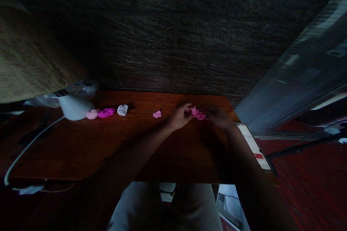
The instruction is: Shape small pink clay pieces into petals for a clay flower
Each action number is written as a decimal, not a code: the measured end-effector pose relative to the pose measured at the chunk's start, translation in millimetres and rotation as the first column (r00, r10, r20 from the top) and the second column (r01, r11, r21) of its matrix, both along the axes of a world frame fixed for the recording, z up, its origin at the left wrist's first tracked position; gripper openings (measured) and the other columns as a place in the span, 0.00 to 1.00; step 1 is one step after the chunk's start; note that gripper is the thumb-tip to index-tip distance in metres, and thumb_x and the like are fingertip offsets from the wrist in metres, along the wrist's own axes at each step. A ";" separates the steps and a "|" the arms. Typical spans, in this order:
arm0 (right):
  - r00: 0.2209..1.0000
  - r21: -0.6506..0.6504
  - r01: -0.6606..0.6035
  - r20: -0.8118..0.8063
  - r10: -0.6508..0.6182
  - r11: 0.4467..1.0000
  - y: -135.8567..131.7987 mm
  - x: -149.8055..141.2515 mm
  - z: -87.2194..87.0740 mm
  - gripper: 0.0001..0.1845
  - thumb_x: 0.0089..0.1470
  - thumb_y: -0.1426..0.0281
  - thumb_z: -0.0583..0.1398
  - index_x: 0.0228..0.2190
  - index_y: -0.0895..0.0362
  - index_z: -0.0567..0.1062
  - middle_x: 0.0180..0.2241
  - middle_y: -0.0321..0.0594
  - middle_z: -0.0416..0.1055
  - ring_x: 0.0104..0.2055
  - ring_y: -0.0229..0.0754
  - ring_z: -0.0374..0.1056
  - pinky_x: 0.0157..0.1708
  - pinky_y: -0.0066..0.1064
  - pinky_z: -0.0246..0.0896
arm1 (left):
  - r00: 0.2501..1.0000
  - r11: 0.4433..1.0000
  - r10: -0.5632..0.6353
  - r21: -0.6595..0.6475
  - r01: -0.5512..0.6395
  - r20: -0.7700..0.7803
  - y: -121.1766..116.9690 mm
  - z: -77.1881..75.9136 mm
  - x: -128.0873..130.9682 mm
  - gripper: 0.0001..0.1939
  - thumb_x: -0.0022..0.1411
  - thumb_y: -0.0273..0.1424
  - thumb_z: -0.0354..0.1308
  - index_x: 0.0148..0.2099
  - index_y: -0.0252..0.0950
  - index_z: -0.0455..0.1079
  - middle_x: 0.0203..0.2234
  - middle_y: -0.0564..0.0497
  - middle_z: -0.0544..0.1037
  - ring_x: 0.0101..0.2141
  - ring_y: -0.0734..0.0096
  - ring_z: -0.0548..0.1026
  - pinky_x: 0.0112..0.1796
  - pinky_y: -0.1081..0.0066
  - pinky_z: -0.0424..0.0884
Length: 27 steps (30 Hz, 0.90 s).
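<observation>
A crumpled piece of bright pink paper [198, 113] sits between my two hands, just above or on the wooden table. My left hand [180, 117] curves its thumb and fingers against the paper's left edge. From the other side, my right hand [219, 117] pinches the right end, its fingers dim in shadow. A small light-pink crumpled paper [157, 114] lies left of my left hand. Farther left, in a row, are a white crumpled paper ball [123, 110], a magenta one [106, 112] and a pale pink one [92, 114].
A lamp with a white base [74, 107] and a large shade [35, 54] stands at the left, its cable [28, 146] hanging over the table [173, 158]. A lit phone [253, 146] lies at the right edge. A dark brick wall [173, 43] rises behind.
</observation>
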State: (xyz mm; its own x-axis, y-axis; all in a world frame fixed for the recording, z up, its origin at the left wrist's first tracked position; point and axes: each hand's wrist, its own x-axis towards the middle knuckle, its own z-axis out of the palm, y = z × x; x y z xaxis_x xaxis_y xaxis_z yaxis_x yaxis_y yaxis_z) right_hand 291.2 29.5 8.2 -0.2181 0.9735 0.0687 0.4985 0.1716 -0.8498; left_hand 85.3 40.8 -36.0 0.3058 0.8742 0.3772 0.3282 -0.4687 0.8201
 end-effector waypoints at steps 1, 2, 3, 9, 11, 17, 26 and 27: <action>1.000 -0.002 -0.001 0.001 0.001 1.000 -0.3 -0.2 0.4 0.13 0.56 0.65 0.61 0.35 0.58 0.84 0.36 0.43 0.83 0.37 0.45 0.75 0.37 0.32 0.69 | 1.000 1.000 0.005 -0.003 -0.005 -0.006 0.0 0.1 0.2 0.25 0.58 0.22 0.65 0.58 0.32 0.68 0.42 0.42 0.83 0.43 0.65 0.82 0.51 0.60 0.76; 1.000 -0.004 -0.002 0.001 0.002 1.000 -0.6 -0.5 0.8 0.13 0.56 0.65 0.61 0.35 0.58 0.84 0.36 0.43 0.82 0.36 0.45 0.75 0.37 0.32 0.68 | 1.000 1.000 0.009 -0.006 -0.009 -0.011 0.0 0.0 0.4 0.25 0.59 0.23 0.65 0.58 0.32 0.68 0.42 0.42 0.83 0.43 0.64 0.82 0.51 0.59 0.76; 1.000 -0.005 -0.002 0.002 0.002 1.000 -0.9 -0.8 1.1 0.13 0.56 0.65 0.60 0.35 0.58 0.84 0.35 0.43 0.82 0.35 0.44 0.75 0.37 0.32 0.68 | 1.000 1.000 0.011 -0.008 -0.011 -0.016 0.0 -0.3 0.5 0.25 0.59 0.23 0.65 0.58 0.32 0.68 0.42 0.42 0.83 0.43 0.64 0.82 0.51 0.59 0.76; 1.000 -0.003 -0.010 0.005 0.010 1.000 -1.5 -2.0 1.7 0.13 0.56 0.65 0.61 0.34 0.57 0.84 0.35 0.42 0.82 0.35 0.44 0.75 0.38 0.33 0.68 | 1.000 1.000 0.002 0.005 -0.002 -0.013 0.6 -2.8 1.1 0.25 0.59 0.24 0.65 0.58 0.33 0.68 0.44 0.42 0.83 0.44 0.64 0.82 0.51 0.59 0.76; 1.000 -0.006 -0.014 0.004 0.014 1.000 -1.1 -1.7 1.2 0.13 0.56 0.64 0.61 0.35 0.57 0.84 0.36 0.43 0.82 0.35 0.44 0.75 0.38 0.33 0.68 | 1.000 1.000 0.001 -0.009 -0.001 -0.011 0.5 -2.5 1.4 0.25 0.59 0.23 0.64 0.58 0.32 0.68 0.44 0.41 0.83 0.45 0.63 0.82 0.51 0.59 0.76; 0.999 -0.003 -0.034 -0.003 0.034 0.999 0.0 -0.9 -1.6 0.14 0.55 0.63 0.62 0.37 0.57 0.84 0.37 0.44 0.82 0.37 0.44 0.75 0.35 0.31 0.68 | 1.000 1.000 -0.004 -0.024 0.004 0.003 -1.2 1.3 1.3 0.24 0.58 0.22 0.64 0.57 0.34 0.69 0.44 0.43 0.83 0.45 0.64 0.82 0.51 0.60 0.76; 1.000 0.004 -0.022 0.002 0.022 1.000 0.6 -2.6 -4.1 0.13 0.54 0.64 0.62 0.35 0.57 0.84 0.36 0.44 0.82 0.37 0.44 0.75 0.34 0.30 0.68 | 1.000 1.000 0.016 0.003 -0.016 0.012 5.5 -0.5 -3.4 0.25 0.58 0.20 0.63 0.57 0.34 0.70 0.42 0.44 0.84 0.43 0.66 0.82 0.50 0.62 0.76; 1.000 0.003 -0.023 0.001 0.023 1.000 0.4 -3.1 -3.9 0.13 0.54 0.64 0.62 0.35 0.57 0.84 0.36 0.44 0.82 0.36 0.44 0.75 0.34 0.30 0.68 | 1.000 1.000 0.008 0.005 -0.008 0.014 6.0 -1.1 -3.5 0.25 0.57 0.20 0.63 0.57 0.34 0.69 0.42 0.44 0.84 0.43 0.66 0.82 0.50 0.61 0.77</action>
